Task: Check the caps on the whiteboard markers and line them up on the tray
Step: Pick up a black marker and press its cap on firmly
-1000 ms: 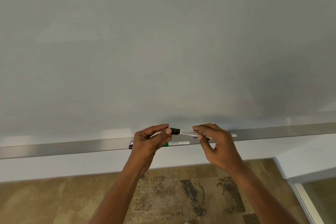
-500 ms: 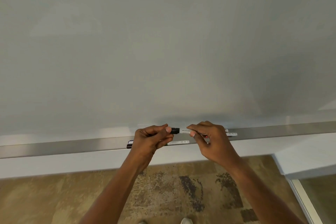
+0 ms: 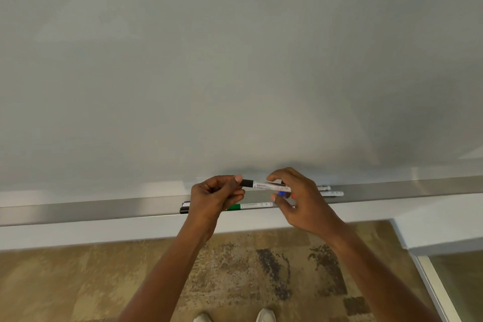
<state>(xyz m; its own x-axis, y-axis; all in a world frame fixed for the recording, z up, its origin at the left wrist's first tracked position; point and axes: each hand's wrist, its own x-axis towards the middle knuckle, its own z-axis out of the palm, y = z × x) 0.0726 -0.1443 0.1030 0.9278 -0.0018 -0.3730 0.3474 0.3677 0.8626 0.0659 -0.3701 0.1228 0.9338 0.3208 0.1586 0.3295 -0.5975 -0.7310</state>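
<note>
Black-capped white marker (image 3: pixel 264 185) held level above the tray (image 3: pixel 392 189) (others lie along it)

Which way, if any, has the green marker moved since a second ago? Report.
No. The green marker lies where it was on the tray, equally far from the dark cap at left.

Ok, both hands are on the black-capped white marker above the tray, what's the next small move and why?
Probably press the black cap home, then lay the black-capped white marker on the long grey metal tray. The left hand pinches the cap end, the right hand holds the barrel, and the green-capped marker already lies below.
</note>
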